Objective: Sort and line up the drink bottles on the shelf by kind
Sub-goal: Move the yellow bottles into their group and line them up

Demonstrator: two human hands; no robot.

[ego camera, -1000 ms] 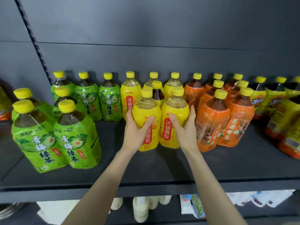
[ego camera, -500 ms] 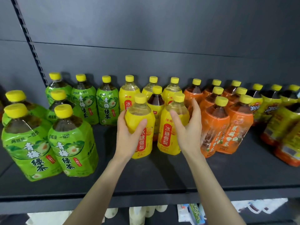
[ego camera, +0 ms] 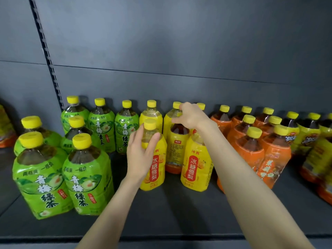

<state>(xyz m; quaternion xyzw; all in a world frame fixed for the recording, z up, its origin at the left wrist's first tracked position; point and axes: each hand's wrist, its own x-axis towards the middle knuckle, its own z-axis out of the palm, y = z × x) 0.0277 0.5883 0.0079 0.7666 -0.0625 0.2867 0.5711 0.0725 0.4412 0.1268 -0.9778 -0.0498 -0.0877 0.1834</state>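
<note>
The front-left yellow bottle (ego camera: pixel 155 169) stands upright on the dark shelf (ego camera: pixel 170 212) at the centre of the frame. The left hand (ego camera: pixel 141 155) grips it at the shoulder, thumb on its right side and fingers (ego camera: pixel 133 141) wrapped round its left. Just right of it and one row back stands a dark-tea bottle (ego camera: pixel 177 146) with a yellow label. The right hand (ego camera: pixel 189 116) reaches over it with its fingers curled down on the top, hiding the cap. A second yellow bottle (ego camera: pixel 195 168) stands in the front row just right of that. Green tea bottles (ego camera: pixel 86 178) fill the left of the frame and orange bottles (ego camera: pixel 251 153) the right, all upright with yellow caps.
</note>
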